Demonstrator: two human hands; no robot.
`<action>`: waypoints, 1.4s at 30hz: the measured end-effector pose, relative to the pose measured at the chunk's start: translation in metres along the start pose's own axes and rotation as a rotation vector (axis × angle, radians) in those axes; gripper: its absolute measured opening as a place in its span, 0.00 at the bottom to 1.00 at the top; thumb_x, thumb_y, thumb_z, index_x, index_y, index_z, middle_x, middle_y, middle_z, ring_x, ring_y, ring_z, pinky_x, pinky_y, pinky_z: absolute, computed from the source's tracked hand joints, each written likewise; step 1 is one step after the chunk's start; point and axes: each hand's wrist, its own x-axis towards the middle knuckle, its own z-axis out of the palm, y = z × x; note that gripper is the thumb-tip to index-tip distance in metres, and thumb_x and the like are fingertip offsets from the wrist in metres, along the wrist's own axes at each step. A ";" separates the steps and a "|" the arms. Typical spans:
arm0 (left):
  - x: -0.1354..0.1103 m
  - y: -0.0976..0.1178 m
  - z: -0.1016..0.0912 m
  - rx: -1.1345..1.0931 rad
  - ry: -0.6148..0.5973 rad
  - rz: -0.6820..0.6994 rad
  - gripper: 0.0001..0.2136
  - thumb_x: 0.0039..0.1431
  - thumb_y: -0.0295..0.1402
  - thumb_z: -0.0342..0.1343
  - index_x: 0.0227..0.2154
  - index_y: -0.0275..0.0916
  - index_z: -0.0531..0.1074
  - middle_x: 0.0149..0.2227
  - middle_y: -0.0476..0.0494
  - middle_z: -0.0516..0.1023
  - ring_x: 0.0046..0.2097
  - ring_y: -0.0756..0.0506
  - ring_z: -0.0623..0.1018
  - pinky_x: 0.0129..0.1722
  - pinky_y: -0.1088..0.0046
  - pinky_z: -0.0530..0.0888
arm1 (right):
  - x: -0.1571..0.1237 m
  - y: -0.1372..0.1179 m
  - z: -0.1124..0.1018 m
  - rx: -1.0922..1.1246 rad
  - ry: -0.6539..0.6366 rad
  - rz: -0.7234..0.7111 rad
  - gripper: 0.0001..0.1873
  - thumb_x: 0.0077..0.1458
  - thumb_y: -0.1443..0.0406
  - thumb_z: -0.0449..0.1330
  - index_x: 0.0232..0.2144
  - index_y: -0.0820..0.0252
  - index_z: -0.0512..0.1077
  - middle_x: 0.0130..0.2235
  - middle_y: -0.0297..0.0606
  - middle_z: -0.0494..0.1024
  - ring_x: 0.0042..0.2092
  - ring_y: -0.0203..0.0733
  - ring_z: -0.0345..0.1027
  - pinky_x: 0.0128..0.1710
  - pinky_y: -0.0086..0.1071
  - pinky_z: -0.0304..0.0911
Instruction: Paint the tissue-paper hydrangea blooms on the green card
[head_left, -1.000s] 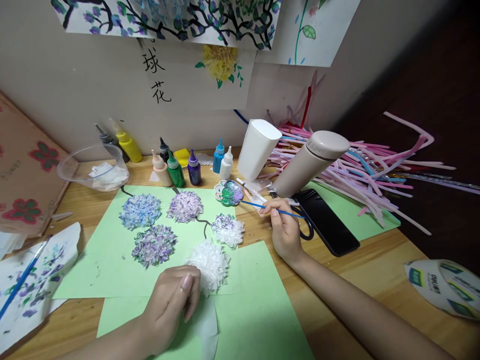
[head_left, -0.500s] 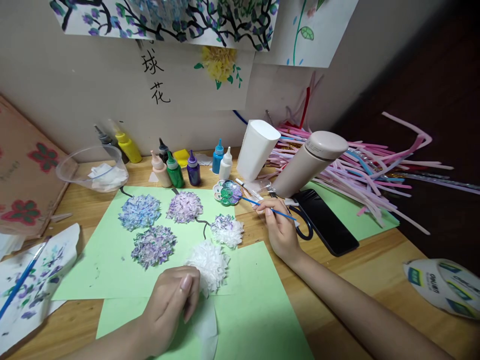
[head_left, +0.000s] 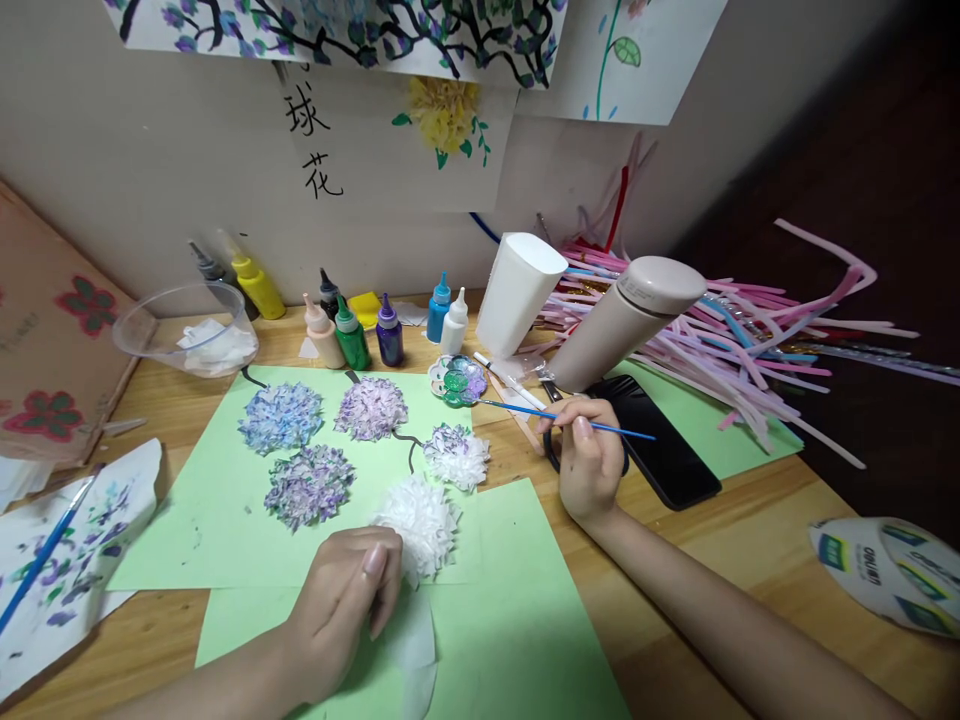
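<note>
My right hand [head_left: 589, 460] pinches a thin blue paintbrush [head_left: 611, 430]. Its tip points left, just below the flower-shaped palette [head_left: 457, 381], which holds green and purple paint. My left hand [head_left: 349, 595] is closed, fingers curled, at the lower left edge of a white tissue-paper flower [head_left: 424, 525]; whatever they hold is hidden. A white tissue strip [head_left: 414, 650] trails below it. Above the white flower lies a flower partly painted purple [head_left: 455, 457]. A blue flower [head_left: 280, 417], a lilac flower [head_left: 370, 408] and a dark purple flower [head_left: 309, 486] lie on the green paper [head_left: 217, 520].
Several paint bottles [head_left: 390, 335] stand along the wall beside a clear bowl [head_left: 124, 335]. A white cup [head_left: 521, 290], a beige flask [head_left: 622, 325], a phone [head_left: 664, 450] and pipe cleaners [head_left: 757, 370] are behind my right hand. Another brush [head_left: 45, 550] lies on painted tissue [head_left: 86, 600] at left.
My right hand has moved right with the paintbrush, drawing its tip off the palette. My left hand stays by the white flower. The view has shifted slightly.
</note>
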 end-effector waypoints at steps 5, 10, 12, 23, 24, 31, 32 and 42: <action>0.000 0.001 0.001 -0.015 0.000 0.005 0.26 0.69 0.32 0.32 0.13 0.37 0.57 0.15 0.50 0.60 0.20 0.51 0.61 0.26 0.74 0.62 | 0.004 -0.003 0.002 0.284 0.035 0.125 0.10 0.60 0.64 0.44 0.27 0.54 0.58 0.21 0.30 0.64 0.22 0.36 0.59 0.20 0.30 0.53; -0.001 0.001 0.001 -0.017 0.001 -0.001 0.26 0.69 0.32 0.32 0.14 0.37 0.58 0.15 0.50 0.60 0.21 0.51 0.62 0.27 0.75 0.62 | 0.000 -0.006 0.003 0.248 -0.022 0.044 0.10 0.59 0.64 0.45 0.25 0.55 0.59 0.18 0.28 0.63 0.21 0.36 0.58 0.23 0.32 0.54; -0.001 0.001 0.001 -0.012 -0.002 0.003 0.26 0.69 0.31 0.32 0.14 0.37 0.58 0.15 0.50 0.60 0.21 0.51 0.62 0.27 0.75 0.62 | -0.002 -0.008 0.004 0.211 -0.034 0.010 0.11 0.59 0.63 0.45 0.24 0.55 0.58 0.18 0.28 0.63 0.21 0.36 0.57 0.24 0.32 0.54; 0.002 0.003 0.000 0.032 -0.009 0.014 0.27 0.68 0.32 0.32 0.11 0.39 0.58 0.14 0.49 0.60 0.20 0.51 0.62 0.25 0.74 0.64 | -0.005 -0.006 0.003 0.171 -0.107 0.056 0.09 0.60 0.63 0.46 0.27 0.55 0.60 0.20 0.30 0.67 0.24 0.38 0.65 0.26 0.33 0.57; 0.002 0.003 0.000 0.031 -0.007 0.014 0.27 0.68 0.32 0.32 0.11 0.39 0.58 0.14 0.49 0.60 0.20 0.51 0.62 0.25 0.74 0.64 | -0.005 -0.005 0.003 0.160 -0.095 0.065 0.09 0.60 0.63 0.47 0.27 0.55 0.60 0.20 0.30 0.67 0.24 0.37 0.64 0.25 0.33 0.57; 0.001 0.001 0.001 -0.005 0.000 0.018 0.26 0.68 0.32 0.32 0.12 0.38 0.58 0.14 0.49 0.60 0.20 0.51 0.62 0.26 0.74 0.63 | -0.006 -0.006 0.003 0.195 -0.105 0.064 0.09 0.60 0.64 0.46 0.28 0.56 0.61 0.21 0.28 0.68 0.22 0.36 0.64 0.25 0.32 0.59; 0.001 0.001 0.001 -0.005 0.000 0.016 0.26 0.68 0.32 0.32 0.12 0.38 0.58 0.14 0.49 0.60 0.20 0.51 0.62 0.26 0.74 0.63 | -0.006 -0.006 0.004 0.194 -0.113 0.080 0.09 0.60 0.64 0.47 0.28 0.56 0.61 0.22 0.29 0.68 0.22 0.35 0.64 0.25 0.32 0.59; 0.000 0.002 0.000 -0.003 -0.003 0.009 0.27 0.68 0.32 0.32 0.12 0.38 0.58 0.14 0.49 0.60 0.20 0.51 0.62 0.26 0.74 0.64 | -0.007 -0.005 0.003 0.151 -0.144 0.119 0.10 0.61 0.62 0.47 0.28 0.56 0.61 0.22 0.30 0.69 0.25 0.36 0.66 0.26 0.32 0.60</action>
